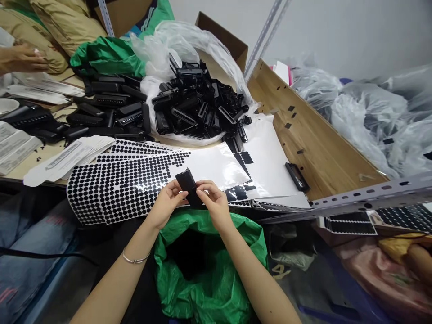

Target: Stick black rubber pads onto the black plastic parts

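A flat, oblong black plastic part [187,183] is tilted between my two hands above an open green woven bag [249,243]. My left hand [168,202] pinches its left edge between thumb and fingers. From the other side, my right hand [214,202] grips the right edge, with the thumb near its face. Sheets of round black stickers [128,184] lie fanned on the table just behind my hands. Some rows on the top sheet are bare white backing [216,164].
Clear plastic [153,99] surrounds a heap of black frames [199,103]. Left of it lie black cases [111,99] and printed cards [70,155]. One loose frame [297,177] lies by the wooden board [317,144]. Another person's hand [25,58] is at far left.
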A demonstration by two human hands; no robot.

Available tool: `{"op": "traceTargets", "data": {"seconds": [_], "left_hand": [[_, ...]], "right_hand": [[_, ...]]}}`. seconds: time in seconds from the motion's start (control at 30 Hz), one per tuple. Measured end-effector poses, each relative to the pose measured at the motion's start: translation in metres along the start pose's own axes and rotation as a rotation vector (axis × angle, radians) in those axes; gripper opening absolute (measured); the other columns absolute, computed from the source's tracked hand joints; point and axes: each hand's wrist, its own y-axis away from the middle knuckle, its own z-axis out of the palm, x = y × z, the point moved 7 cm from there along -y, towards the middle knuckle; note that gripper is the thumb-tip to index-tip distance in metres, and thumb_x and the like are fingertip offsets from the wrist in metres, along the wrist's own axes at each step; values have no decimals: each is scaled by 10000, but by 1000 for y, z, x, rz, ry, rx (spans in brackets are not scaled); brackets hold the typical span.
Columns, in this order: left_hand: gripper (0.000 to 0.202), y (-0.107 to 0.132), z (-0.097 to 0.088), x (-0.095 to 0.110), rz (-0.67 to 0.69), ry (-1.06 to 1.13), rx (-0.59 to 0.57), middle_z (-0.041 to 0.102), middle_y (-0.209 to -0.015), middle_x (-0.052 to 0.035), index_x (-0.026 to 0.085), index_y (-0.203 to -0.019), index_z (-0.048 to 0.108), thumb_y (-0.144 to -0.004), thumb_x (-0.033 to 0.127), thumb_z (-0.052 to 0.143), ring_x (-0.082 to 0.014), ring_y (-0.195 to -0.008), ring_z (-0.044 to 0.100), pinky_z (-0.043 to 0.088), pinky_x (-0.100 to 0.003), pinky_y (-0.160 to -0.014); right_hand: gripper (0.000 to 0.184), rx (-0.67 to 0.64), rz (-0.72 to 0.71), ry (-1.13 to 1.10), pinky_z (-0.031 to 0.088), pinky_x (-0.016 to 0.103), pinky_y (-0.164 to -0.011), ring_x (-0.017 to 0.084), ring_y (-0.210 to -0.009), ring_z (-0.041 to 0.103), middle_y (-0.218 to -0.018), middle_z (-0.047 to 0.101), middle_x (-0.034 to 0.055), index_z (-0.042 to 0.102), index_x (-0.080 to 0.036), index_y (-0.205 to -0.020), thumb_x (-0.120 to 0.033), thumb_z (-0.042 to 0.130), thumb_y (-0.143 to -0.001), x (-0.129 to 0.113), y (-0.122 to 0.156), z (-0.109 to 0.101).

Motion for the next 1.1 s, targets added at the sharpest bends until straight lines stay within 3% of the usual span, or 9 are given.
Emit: {"op": "traceTargets", "data": {"seconds": [0.27, 0.53, 0.6, 0.73, 0.77, 0.83, 0.9, 0.97, 1.1], "left_hand": [[353, 1, 4, -3, 15, 48, 53, 674, -801, 12, 186, -797, 570, -633, 353, 835, -124, -755, 633, 568, -249, -699], [345, 1, 6, -5, 41, 1, 48, 676, -853, -4, 188, -861, 600, -654, 353, 821, -153, -817, 647, 561, -258, -708], [347, 1, 6, -4, 41, 3, 38, 680, -854, -3, 188, -858, 601, -653, 355, 826, -149, -810, 649, 562, -251, -705], [370, 3, 9, -4, 27, 13, 6, 683, -861, 0, 194, -916, 623, -654, 347, 835, -139, -812, 655, 568, -239, -713], [377, 3, 11, -5, 24, 15, -3, 683, -861, -1, 195, -936, 627, -659, 346, 833, -140, -810, 657, 569, -240, -713], [380, 3, 15, -6, 20, 19, -19, 682, -851, -2, 195, -956, 629, -667, 344, 827, -145, -806, 661, 571, -245, -709], [381, 3, 19, -8, 20, 26, -26, 685, -852, -3, 196, -967, 627, -673, 340, 823, -150, -816, 665, 571, -250, -718], [387, 3, 21, -10, 19, 37, -24, 691, -873, -5, 199, -974, 620, -676, 343, 821, -151, -831, 667, 571, -258, -733], [375, 0, 17, -12, 24, 75, 42, 669, -836, 18, 195, -887, 581, -664, 370, 826, -129, -780, 659, 578, -268, -733]], "right_hand": [[150, 4, -34, -24, 516, 364, -902, 194, -971, 602, -987, 616, 38, 688, -233, -724, -368, 755, -732, -2, -2, -1], [187, 106, -119, 8, 541, 363, -894, 183, -944, 614, -875, 555, 21, 639, -221, -640, -331, 767, -721, -4, 3, -6], [180, 151, -128, -40, 552, 365, -905, 178, -957, 633, -911, 554, 7, 656, -236, -743, -325, 802, -683, -5, 3, -10], [809, 126, -53, -190, 557, 410, -929, 207, -1043, 665, -1199, 598, 7, 502, -368, -1233, -309, 899, -531, 1, 0, -13], [822, 67, -26, -197, 545, 422, -948, 217, -1061, 665, -1219, 619, 19, 482, -362, -1270, -336, 888, -556, 4, -1, -10], [603, -53, 5, -161, 510, 429, -996, 230, -1085, 659, -1161, 682, 42, 570, -293, -1209, -416, 813, -671, 6, -1, -3], [413, -126, -23, -70, 490, 419, -1016, 235, -1098, 653, -1113, 714, 53, 646, -248, -1119, -458, 720, -772, 3, 1, -1], [351, -100, -142, 128, 480, 415, -1015, 232, -1108, 643, -1136, 709, 57, 655, -247, -1136, -432, 653, -838, -11, 2, -10], [263, 316, -393, 861, 411, 487, -1030, 275, -1127, 565, -1139, 689, 103, 686, -209, -1093, -319, 523, -918, -59, 12, -65]]}}
